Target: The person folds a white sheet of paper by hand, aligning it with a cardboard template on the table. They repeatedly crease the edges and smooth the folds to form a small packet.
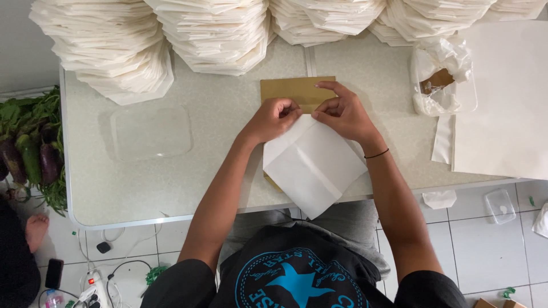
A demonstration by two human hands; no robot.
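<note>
A white folded sheet of paper (311,165) lies on a brown cardboard piece (294,90) in the middle of the table and hangs over the near edge. My left hand (274,118) pinches the sheet's upper corner with curled fingers. Pressed against that same corner is my right hand (342,111), one finger stretched onto the cardboard. The two hands touch each other above the paper. A thin black band circles my right wrist.
Tall stacks of folded white paper (217,34) line the table's (114,188) far edge. A clear plastic lid (151,132) lies at left, a clear container with crumpled plastic (442,85) and large white sheets (505,102) at right. Eggplants and greens (31,148) sit on the floor at left.
</note>
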